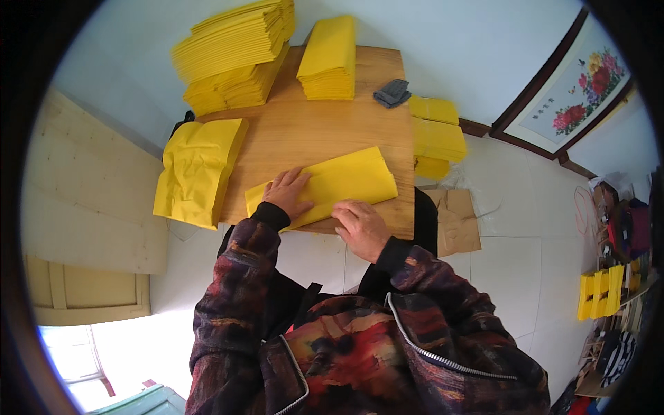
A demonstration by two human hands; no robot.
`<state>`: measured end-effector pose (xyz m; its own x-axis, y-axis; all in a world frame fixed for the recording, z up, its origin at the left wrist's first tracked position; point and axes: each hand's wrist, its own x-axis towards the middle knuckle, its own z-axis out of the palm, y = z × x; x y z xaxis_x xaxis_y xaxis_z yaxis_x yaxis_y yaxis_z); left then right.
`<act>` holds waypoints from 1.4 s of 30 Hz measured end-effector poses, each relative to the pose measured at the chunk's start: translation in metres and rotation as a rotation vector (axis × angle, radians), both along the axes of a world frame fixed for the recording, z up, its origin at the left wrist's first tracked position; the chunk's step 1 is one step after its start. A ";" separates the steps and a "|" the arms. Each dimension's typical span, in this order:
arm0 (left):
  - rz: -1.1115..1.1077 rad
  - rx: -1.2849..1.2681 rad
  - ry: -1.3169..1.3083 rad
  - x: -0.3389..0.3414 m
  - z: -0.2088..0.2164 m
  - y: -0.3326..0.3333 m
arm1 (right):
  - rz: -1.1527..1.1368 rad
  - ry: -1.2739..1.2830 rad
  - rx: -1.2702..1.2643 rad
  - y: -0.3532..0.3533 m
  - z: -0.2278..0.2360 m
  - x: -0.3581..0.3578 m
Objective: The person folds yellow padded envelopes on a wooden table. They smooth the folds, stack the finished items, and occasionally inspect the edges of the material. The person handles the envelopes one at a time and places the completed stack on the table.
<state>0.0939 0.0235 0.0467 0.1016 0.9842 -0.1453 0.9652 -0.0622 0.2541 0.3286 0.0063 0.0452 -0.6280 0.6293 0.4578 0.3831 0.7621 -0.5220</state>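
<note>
A yellow folded sheet point(349, 178), paper or cloth, lies slantwise along the near edge of the wooden table. My left hand point(286, 191) rests flat on its left part with the fingers spread. At the sheet's near edge, my right hand point(362, 227) has its fingers bent and closed on the border; the thumb side is partly hidden. Left of my left hand, a creased yellow piece point(198, 173) hangs over the table's left edge.
Tall yellow stacks point(235, 45) fill the far left of the wooden table point(277, 142). Another yellow stack point(328, 59) and a grey cloth point(392, 93) lie along the back. Yellow bundles point(439, 138) and brown cardboard point(453, 220) are right of the table.
</note>
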 end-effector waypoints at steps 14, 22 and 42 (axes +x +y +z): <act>-0.151 0.059 -0.201 -0.023 -0.020 0.021 | -0.583 0.061 -0.141 0.064 -0.023 0.063; -0.103 0.015 -0.087 -0.011 -0.017 0.016 | -0.590 0.138 -0.280 0.076 -0.030 0.057; -0.041 -0.015 -0.068 0.002 -0.011 0.010 | -0.594 -0.006 -0.095 0.070 -0.010 0.044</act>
<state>0.0958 0.0338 0.0361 0.1517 0.9767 -0.1517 0.9423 -0.0966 0.3204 0.3724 0.0767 0.0355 -0.1588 0.9114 0.3797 0.7322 0.3667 -0.5740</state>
